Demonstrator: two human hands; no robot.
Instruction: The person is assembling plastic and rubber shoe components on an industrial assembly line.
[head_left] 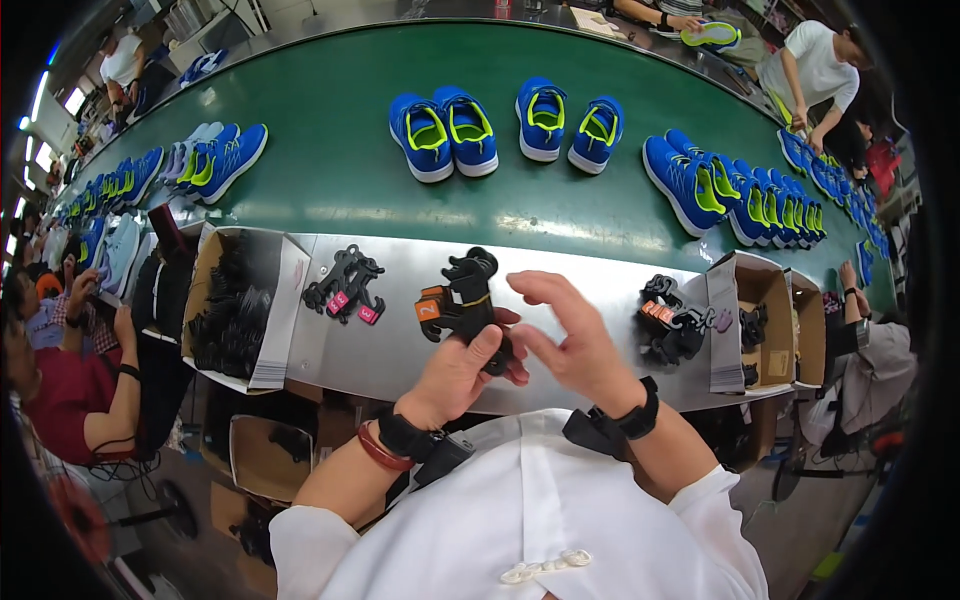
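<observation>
My left hand (455,372) grips a bundle of black plastic shoe hangers (470,300) from below. A tan rubber band goes round the bundle, and orange tags show on its left side. Just to the right of it, my right hand (575,335) is open, thumb and fingers apart, with nothing in it. On the metal bench (400,260) to the left lies a loose pile of black hangers with pink tags (345,290). Another pile of black hangers with orange tags (670,320) lies to the right.
Cardboard boxes stand at both ends of the bench, the left box (285,330) full of black hangers. Beyond runs a green conveyor belt (340,120) with blue sneakers (450,135) and more shoe rows at both sides. Co-workers sit or stand left, right and far right.
</observation>
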